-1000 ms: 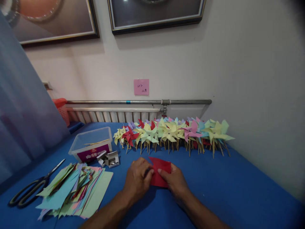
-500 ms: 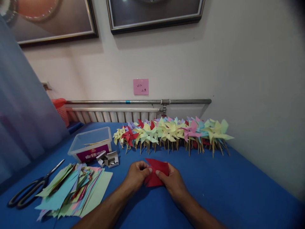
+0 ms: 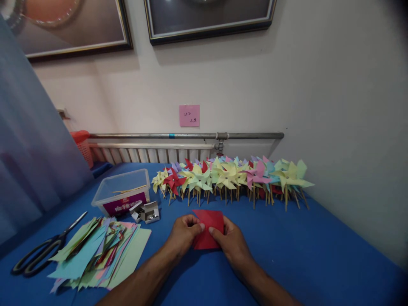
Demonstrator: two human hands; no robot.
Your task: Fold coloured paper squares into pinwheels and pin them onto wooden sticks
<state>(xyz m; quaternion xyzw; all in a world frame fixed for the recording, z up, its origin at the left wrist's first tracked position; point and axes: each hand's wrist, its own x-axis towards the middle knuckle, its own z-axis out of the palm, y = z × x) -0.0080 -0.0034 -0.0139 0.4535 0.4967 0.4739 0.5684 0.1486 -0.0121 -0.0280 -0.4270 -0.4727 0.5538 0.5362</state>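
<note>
Between my two hands is a red sheet of paper (image 3: pixel 208 240), roughly square, held just above the blue table. My left hand (image 3: pixel 185 233) pinches its left side between thumb and fingers. On the right edge, my right hand (image 3: pixel 232 239) grips it with the thumb on top and the fingers behind. Part of the sheet's left side is hidden by my left fingers. Beyond the hands stand many paper pinwheels (image 3: pixel 228 175) on thin wooden sticks, in yellow, green, pink, red, blue and purple.
To the left lies a pile of coloured paper sheets (image 3: pixel 83 259) beside black-handled scissors (image 3: pixel 38 255). Behind it are a clear plastic box (image 3: pixel 119 182) with wooden sticks and a small open carton (image 3: pixel 150 211) of shiny metal bits. A radiator (image 3: pixel 146 155) runs along the wall.
The red paper's upper left part now lies flatter against the sheet, so its outline looks squarer. Both hands keep nearly the same place and grip.
</note>
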